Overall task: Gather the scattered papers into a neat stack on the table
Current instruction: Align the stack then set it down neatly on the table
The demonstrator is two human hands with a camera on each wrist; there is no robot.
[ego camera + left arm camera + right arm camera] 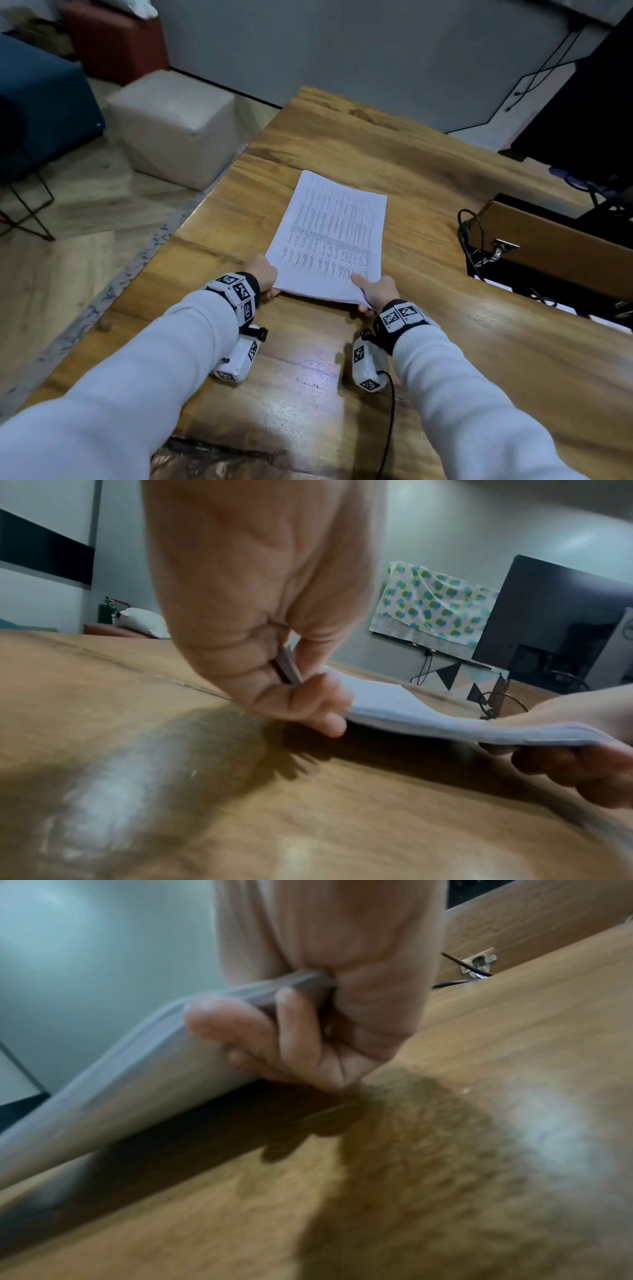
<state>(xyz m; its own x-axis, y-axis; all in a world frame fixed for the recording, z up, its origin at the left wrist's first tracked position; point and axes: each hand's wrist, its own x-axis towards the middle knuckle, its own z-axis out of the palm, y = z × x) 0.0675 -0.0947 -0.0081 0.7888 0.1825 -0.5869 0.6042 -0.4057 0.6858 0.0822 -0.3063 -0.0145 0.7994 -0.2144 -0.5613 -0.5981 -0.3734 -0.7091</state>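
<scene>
A stack of white printed papers lies lengthwise on the wooden table, its near end lifted off the wood. My left hand pinches the near left corner of the stack, thumb on top and fingers underneath. My right hand grips the near right corner, thumb on the printed top sheet and fingers curled under the stack. In the left wrist view my right hand shows at the right edge with the paper edge in it. The far end of the stack rests on the table.
A brown box with black cables stands on the table at the right. A dark monitor is behind it. Off the table's left edge stand a beige pouf and a blue seat. Bare wood lies between my forearms.
</scene>
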